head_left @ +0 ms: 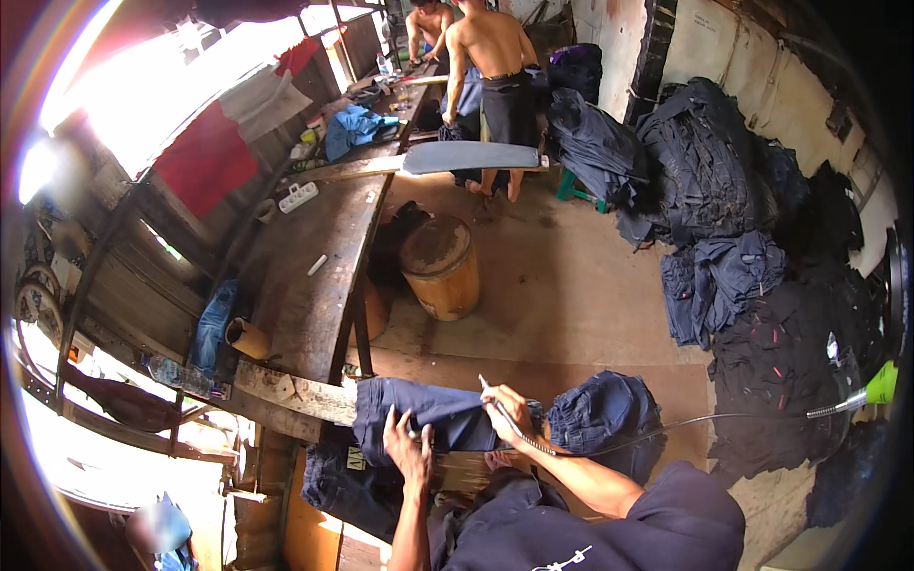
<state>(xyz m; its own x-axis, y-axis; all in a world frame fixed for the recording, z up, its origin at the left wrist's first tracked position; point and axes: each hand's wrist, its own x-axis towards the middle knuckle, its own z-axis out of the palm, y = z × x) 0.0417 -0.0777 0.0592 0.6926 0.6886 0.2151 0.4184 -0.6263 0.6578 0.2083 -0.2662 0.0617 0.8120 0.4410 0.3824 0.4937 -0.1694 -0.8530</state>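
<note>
In front of me a dark blue denim garment [443, 402] lies stretched over a narrow board. My left hand [409, 447] rests at its near edge, fingers apart, holding nothing. My right hand [511, 419] is closed around a slim pen-shaped handpiece [486, 384], its tip pointing up and away over the cloth. From its rear a thin flexible cable [685, 421] runs right to a bright green part [881, 383]. Bunched denim with a gathered waistband [595, 419] sits just right of my right hand. More dark cloth [347, 490] hangs near my left forearm.
A long wooden table [309, 285] runs along the left, carrying a white power strip [298, 197]. A round wooden drum [440, 271] stands ahead. A padded board [466, 158] juts out near two people. Dark garment piles [705, 162] line the right wall.
</note>
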